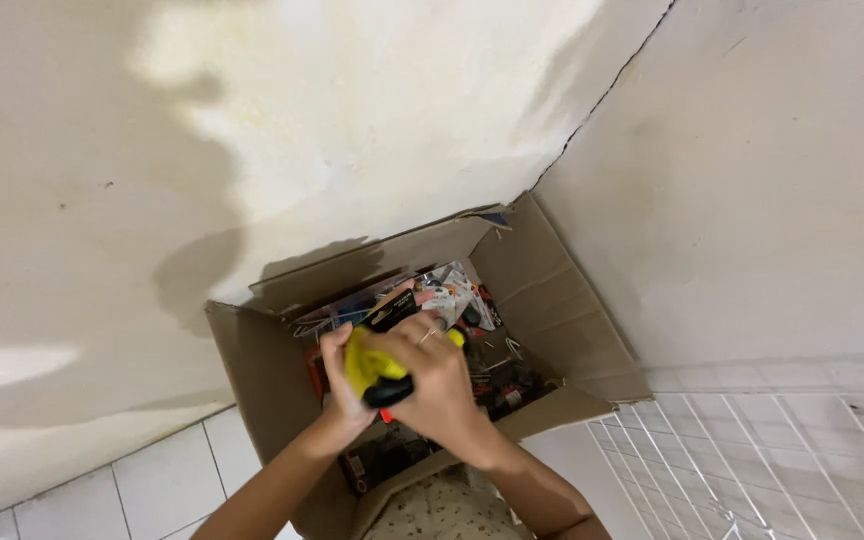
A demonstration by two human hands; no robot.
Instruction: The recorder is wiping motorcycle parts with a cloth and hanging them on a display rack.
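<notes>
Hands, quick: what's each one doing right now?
Left hand: closed on the yellow tool, over the box.
Right hand: closed on the same tool.

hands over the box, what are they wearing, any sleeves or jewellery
Both forearms are bare, with no sleeves, gloves or watch in view. The right hand wears a thin ring on one finger. The left hand shows no jewellery that can be made out.

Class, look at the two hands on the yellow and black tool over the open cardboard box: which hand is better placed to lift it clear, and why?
Probably the right hand: it wraps over the yellow and black tool from above, covering most of it. The left hand only cups its left end beside the cardboard box wall.
</notes>
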